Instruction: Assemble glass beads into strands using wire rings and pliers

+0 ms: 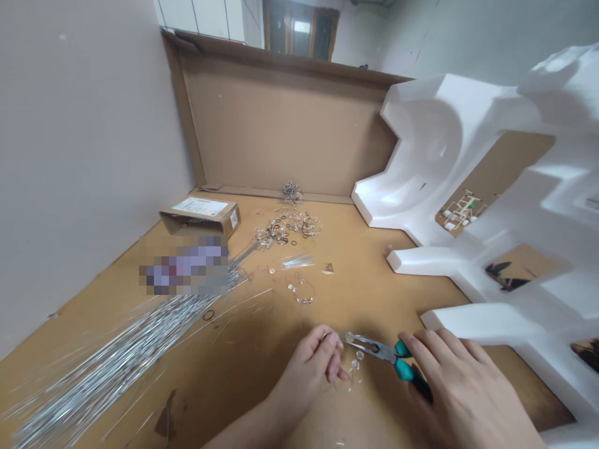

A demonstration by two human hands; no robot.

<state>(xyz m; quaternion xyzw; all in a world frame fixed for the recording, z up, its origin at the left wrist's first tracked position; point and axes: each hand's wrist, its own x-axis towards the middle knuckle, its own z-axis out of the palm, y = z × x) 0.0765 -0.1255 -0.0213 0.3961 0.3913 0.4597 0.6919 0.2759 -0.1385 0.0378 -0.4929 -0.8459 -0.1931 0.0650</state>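
Observation:
My right hand [461, 374] is wrapped around the handles of long-nose pliers [386, 350] with teal and black grips. The pliers' tips point left and meet a clear bead beside my left fingertips. My left hand [322, 354] is closed in a pinch on the end of a strand of clear beads [356, 363], which dangles below the pliers. Just beyond my hands, a loop of wire with clear beads [303, 293] lies on the brown work surface. How the wire sits inside my left fingers is hidden.
Left of my hands lies a large bundle of thin metal wires [126, 358]. Further back are a small cardboard box [201, 215], short wires [298, 262] and a pile of beads and rings [287, 227]. White foam packing [425, 162] lines the right side; a cardboard wall [290, 121] stands behind.

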